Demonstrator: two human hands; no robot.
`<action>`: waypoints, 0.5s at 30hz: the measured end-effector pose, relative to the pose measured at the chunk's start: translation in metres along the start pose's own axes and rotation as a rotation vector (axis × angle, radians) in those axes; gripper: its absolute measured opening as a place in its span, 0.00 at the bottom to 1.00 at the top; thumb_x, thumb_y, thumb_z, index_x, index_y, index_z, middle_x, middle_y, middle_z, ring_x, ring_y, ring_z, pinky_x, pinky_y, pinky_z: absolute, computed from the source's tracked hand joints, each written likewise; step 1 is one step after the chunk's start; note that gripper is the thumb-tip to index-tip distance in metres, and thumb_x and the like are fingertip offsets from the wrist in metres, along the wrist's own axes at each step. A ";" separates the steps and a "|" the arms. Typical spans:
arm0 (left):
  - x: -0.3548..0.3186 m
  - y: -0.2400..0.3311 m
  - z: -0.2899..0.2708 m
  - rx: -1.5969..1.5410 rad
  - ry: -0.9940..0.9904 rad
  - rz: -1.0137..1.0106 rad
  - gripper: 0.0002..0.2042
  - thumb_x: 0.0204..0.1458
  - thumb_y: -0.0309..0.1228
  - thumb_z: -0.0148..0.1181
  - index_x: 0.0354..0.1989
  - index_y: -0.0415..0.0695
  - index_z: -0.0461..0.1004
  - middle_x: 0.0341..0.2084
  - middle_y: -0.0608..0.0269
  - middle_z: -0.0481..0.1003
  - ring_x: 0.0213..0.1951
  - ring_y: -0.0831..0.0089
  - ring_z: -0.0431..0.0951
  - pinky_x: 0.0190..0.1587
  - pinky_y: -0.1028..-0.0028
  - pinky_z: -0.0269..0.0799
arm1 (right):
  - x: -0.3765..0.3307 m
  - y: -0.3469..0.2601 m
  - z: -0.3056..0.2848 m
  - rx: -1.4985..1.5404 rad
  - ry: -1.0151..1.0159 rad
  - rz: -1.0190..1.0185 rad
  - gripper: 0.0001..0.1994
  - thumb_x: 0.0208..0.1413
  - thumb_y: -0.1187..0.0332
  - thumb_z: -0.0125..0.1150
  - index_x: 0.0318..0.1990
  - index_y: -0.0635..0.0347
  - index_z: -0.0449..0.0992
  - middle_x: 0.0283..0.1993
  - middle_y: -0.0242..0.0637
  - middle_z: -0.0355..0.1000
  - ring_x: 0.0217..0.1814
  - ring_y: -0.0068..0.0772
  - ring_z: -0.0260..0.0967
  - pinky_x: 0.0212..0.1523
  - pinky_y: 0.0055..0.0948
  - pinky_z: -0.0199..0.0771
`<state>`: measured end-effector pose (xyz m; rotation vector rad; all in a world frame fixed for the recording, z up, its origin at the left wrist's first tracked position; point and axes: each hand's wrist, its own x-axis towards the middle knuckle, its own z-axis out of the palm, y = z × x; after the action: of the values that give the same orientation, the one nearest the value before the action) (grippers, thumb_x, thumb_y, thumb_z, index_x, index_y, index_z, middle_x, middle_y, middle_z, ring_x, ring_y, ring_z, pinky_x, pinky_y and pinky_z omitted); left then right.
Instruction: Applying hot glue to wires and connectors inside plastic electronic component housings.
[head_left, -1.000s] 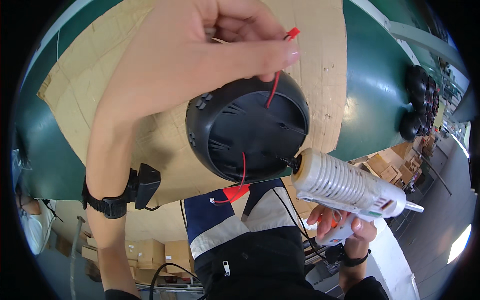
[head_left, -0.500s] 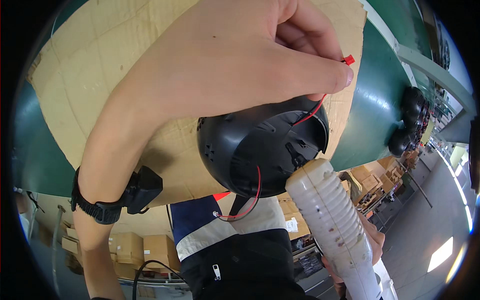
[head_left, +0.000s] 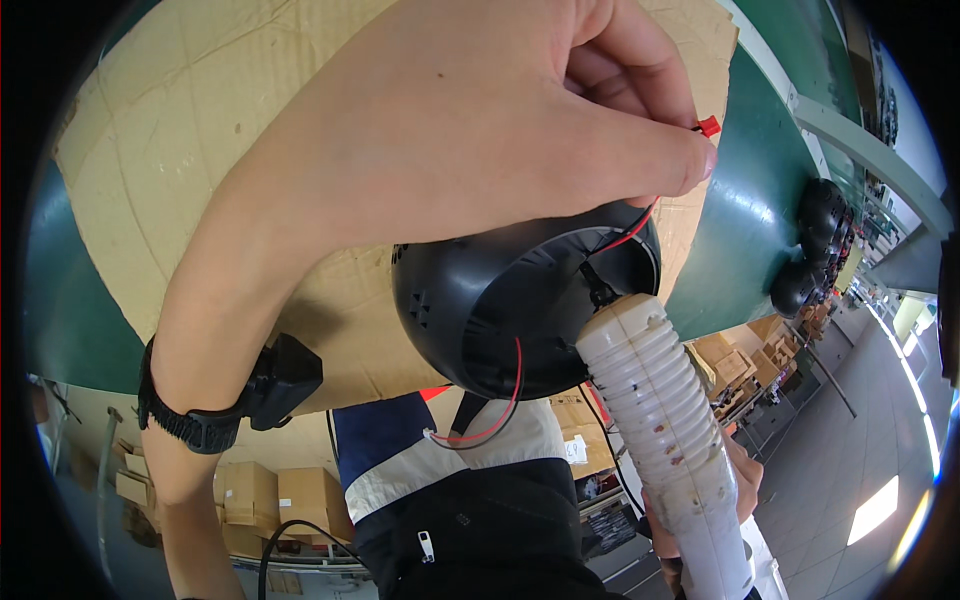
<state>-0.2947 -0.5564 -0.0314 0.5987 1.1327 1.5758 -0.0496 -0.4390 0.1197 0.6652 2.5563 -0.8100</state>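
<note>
A black rounded plastic housing (head_left: 440, 320) rests on a cardboard sheet, its hollow inside facing right. My left hand (head_left: 540, 120) reaches over its top, thumb and finger pinched on a small red connector (head_left: 708, 127). Red and black wires run from that connector into the housing. A second wire pair (head_left: 518, 385) hangs over the near rim, ending in a small white plug (head_left: 431, 434). My right hand (head_left: 742, 482), partly hidden, grips a white ribbed hand tool (head_left: 665, 410), possibly a hot glue gun. The tool's black nozzle (head_left: 598, 288) points into the housing.
The cardboard sheet (head_left: 180, 150) covers part of a green table (head_left: 735, 230). Several black rounded parts (head_left: 822, 220) stand at the table's right. Cardboard boxes (head_left: 312, 500) sit below the table edge. A black strapped device (head_left: 285, 380) is on my left wrist.
The tool's nozzle has shifted slightly up, farther toward the housing's upper inner wall. My left hand and the red connector have moved slightly right and down, still pinched together.
</note>
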 end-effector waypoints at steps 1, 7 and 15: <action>-0.001 0.000 0.002 -0.005 -0.005 0.005 0.08 0.62 0.26 0.63 0.38 0.32 0.83 0.24 0.64 0.81 0.24 0.88 0.75 0.26 0.86 0.67 | -0.001 0.001 0.001 0.003 -0.001 0.002 0.13 0.40 0.72 0.77 0.33 0.62 0.78 0.35 0.40 0.80 0.41 0.40 0.83 0.44 0.34 0.84; 0.000 0.013 0.001 0.070 -0.006 -0.047 0.08 0.62 0.26 0.63 0.37 0.32 0.83 0.24 0.65 0.81 0.24 0.88 0.74 0.25 0.86 0.65 | -0.006 0.004 0.004 0.016 0.015 0.047 0.13 0.41 0.70 0.77 0.32 0.61 0.78 0.35 0.40 0.80 0.41 0.41 0.83 0.42 0.34 0.84; 0.005 -0.005 -0.011 -0.240 -0.113 -0.096 0.07 0.62 0.26 0.65 0.38 0.33 0.83 0.24 0.65 0.81 0.24 0.88 0.74 0.24 0.86 0.64 | -0.003 0.002 0.002 -0.054 -0.001 0.018 0.13 0.43 0.68 0.77 0.32 0.61 0.78 0.34 0.40 0.80 0.40 0.40 0.83 0.41 0.33 0.84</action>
<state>-0.3034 -0.5559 -0.0418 0.4600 0.8603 1.5473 -0.0453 -0.4397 0.1186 0.6691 2.5577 -0.7321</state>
